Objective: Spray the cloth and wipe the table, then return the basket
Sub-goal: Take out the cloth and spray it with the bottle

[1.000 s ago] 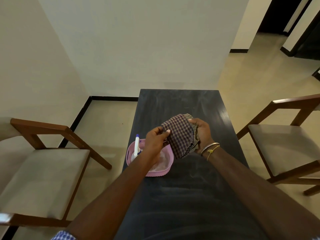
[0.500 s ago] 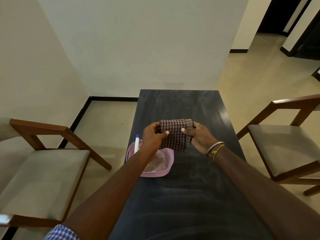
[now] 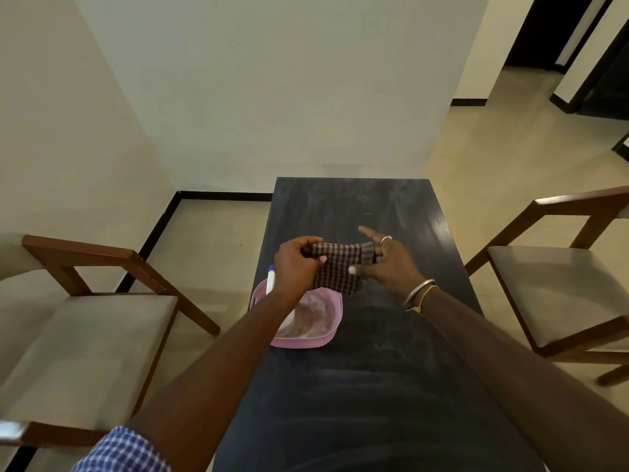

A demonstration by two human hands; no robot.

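Head view is showing the dark table [image 3: 374,386] carrying the pink basket [image 3: 299,344] near its left edge, where the forearm could be knocking it off. The checked cloth [image 3: 337,267] is hanging above the table, left hand [image 3: 296,264] gripping one end, right hand [image 3: 391,264] pinching by thumb, fingers splayed, risking a drop. The spray bottle [image 3: 270,279] is showing no readable label.
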